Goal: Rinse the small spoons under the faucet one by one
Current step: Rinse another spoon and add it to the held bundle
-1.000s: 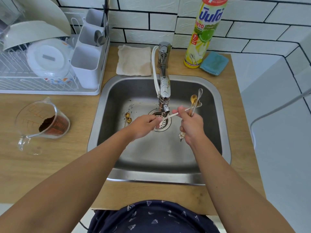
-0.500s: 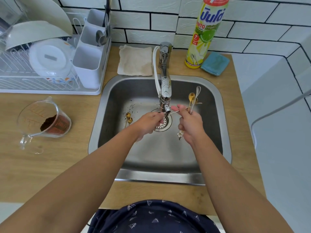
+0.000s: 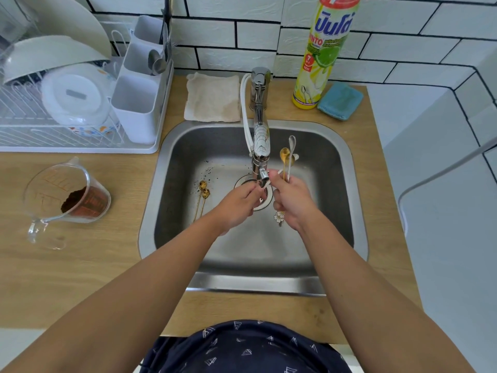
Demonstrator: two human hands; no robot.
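Note:
My right hand (image 3: 290, 201) grips a bundle of small spoons (image 3: 287, 157), gold and silver bowls pointing up, a flower-ended handle sticking out below the fist. Its thumb and forefinger also pinch one spoon that reaches left under the faucet spout (image 3: 260, 157). My left hand (image 3: 239, 203) pinches the other end of that spoon just below the nozzle, over the drain (image 3: 265, 201). Two gold spoons (image 3: 202, 196) lie on the bottom of the sink (image 3: 341, 211) at the left, with dark grounds scattered near them.
A glass measuring jug with brown grounds (image 3: 67, 200) lies tipped on the wooden counter at left. A dish rack (image 3: 80, 103) with plates and a cutlery caddy stands at back left. Behind the sink are a cloth (image 3: 212, 98), a dish soap bottle (image 3: 322, 55) and a blue sponge (image 3: 340, 100).
Both hands have drawn closer together under the spout. The single spoon between them has shifted in toward the nozzle, and less of its handle shows.

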